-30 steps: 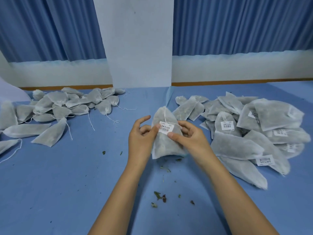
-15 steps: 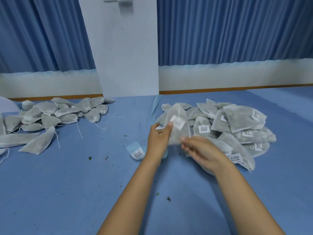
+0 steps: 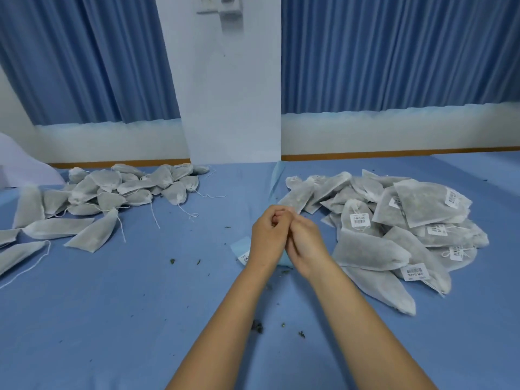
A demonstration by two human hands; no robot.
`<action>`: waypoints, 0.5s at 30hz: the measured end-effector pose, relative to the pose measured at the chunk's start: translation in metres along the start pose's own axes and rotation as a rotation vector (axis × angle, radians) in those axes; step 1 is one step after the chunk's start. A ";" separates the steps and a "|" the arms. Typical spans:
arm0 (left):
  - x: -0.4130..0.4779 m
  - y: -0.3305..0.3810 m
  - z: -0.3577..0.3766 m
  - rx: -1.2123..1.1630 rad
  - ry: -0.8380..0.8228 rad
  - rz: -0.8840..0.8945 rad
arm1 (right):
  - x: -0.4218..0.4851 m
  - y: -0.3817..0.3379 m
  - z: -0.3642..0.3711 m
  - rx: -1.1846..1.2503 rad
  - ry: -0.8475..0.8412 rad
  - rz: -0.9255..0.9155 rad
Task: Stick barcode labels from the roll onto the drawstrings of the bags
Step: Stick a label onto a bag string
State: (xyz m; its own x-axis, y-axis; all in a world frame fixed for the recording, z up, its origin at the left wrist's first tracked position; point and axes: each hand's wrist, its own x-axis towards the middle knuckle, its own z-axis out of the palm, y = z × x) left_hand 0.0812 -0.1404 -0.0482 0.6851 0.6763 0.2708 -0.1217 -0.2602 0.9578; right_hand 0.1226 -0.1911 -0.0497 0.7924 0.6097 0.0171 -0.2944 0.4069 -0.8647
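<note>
At the far left of the blue table (image 3: pixel 140 319) lies a heap of bags without labels (image 3: pixel 112 190), with their white strings loose on the cloth. The bag (image 3: pixel 176 192) at the right edge of this heap is the one closest to the hands. Its long axis runs roughly from far to near, and its drawstring (image 3: pixel 193 215) trails out of the near end, toward the right, which is the side of the hands.

In the middle, the left hand (image 3: pixel 266 235) and the right hand (image 3: pixel 306 243) are pressed side against side. The fingers of both are curled in and meet at the far end. What is between the fingertips is hidden, so I cannot tell if they pinch a label or nothing. Under the two wrists the blue label strip (image 3: pixel 239 247) lies flat on the table, and one white label (image 3: pixel 244 258) shows just left of the left wrist.

Just beside the right hand begins the heap of bags with labels (image 3: pixel 394 220).

I judge that the next bag must come from the left heap, which is well apart from the hands. The left hand is the nearer one, and it should reach left and a little farther away, meeting the string end first.
</note>
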 end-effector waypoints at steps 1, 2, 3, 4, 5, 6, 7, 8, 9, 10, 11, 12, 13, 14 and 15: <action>0.001 -0.001 -0.009 -0.007 0.039 0.022 | 0.000 0.004 0.010 -0.002 -0.012 0.000; 0.003 -0.002 -0.019 -0.007 0.069 0.043 | 0.000 0.008 0.021 0.001 -0.026 -0.004; 0.005 -0.005 -0.030 -0.003 0.096 0.069 | 0.000 0.013 0.033 0.004 -0.045 -0.011; 0.006 -0.008 -0.043 0.006 0.123 0.096 | 0.000 0.020 0.046 -0.007 -0.070 -0.025; 0.008 -0.013 -0.058 0.018 0.155 0.121 | 0.000 0.028 0.059 -0.048 -0.096 -0.048; 0.011 -0.019 -0.074 0.024 0.203 0.136 | 0.001 0.038 0.073 -0.115 -0.129 -0.073; 0.015 -0.028 -0.092 0.015 0.271 0.120 | 0.003 0.049 0.087 -0.206 -0.172 -0.088; 0.020 -0.038 -0.112 -0.001 0.356 0.062 | 0.006 0.062 0.099 -0.304 -0.224 -0.087; 0.025 -0.049 -0.132 -0.029 0.448 -0.022 | 0.010 0.076 0.109 -0.415 -0.275 -0.080; 0.030 -0.062 -0.153 -0.035 0.542 -0.114 | 0.016 0.089 0.118 -0.546 -0.314 -0.080; 0.035 -0.077 -0.175 0.017 0.618 -0.216 | 0.023 0.102 0.123 -0.705 -0.338 -0.097; 0.038 -0.089 -0.196 0.138 0.659 -0.298 | 0.030 0.115 0.126 -0.886 -0.372 -0.125; 0.042 -0.100 -0.217 0.265 0.653 -0.337 | 0.036 0.127 0.126 -1.067 -0.425 -0.149; 0.046 -0.108 -0.235 0.355 0.625 -0.332 | 0.042 0.138 0.125 -1.238 -0.485 -0.161; 0.052 -0.115 -0.251 0.398 0.590 -0.327 | 0.047 0.148 0.123 -1.393 -0.528 -0.165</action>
State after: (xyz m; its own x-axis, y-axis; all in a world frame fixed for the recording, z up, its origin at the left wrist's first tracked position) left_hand -0.0497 0.0978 -0.1198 0.1330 0.9867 0.0938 0.3635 -0.1366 0.9215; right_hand 0.0507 -0.0186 -0.1149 0.3964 0.9153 0.0713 0.7488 -0.2774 -0.6020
